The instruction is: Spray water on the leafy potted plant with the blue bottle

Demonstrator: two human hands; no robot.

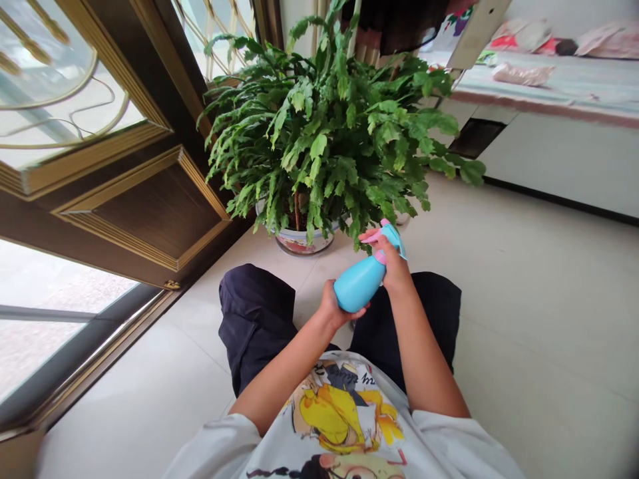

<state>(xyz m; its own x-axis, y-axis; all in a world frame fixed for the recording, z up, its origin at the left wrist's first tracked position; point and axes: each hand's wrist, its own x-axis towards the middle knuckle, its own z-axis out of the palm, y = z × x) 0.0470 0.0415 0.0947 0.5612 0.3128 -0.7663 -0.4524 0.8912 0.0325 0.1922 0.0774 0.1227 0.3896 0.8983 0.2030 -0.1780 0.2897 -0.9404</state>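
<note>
A blue spray bottle (360,282) with a pink collar and pink trigger is held tilted above my lap, its head up and to the right. My left hand (333,307) is wrapped under and around the bottle's base. Up at the neck and spray head, my right hand (392,263) grips the bottle, with fingers by the trigger. Just beyond the spray head spreads a large leafy green plant (324,133). It grows in a patterned round pot (305,241) on the floor, partly covered by hanging leaves.
To the left stands a dark door (150,206) with gold trim and glass panels, beside a threshold. A bed (554,93) with a white base and several items on it is at the back right. Pale floor tiles (529,286) extend around me.
</note>
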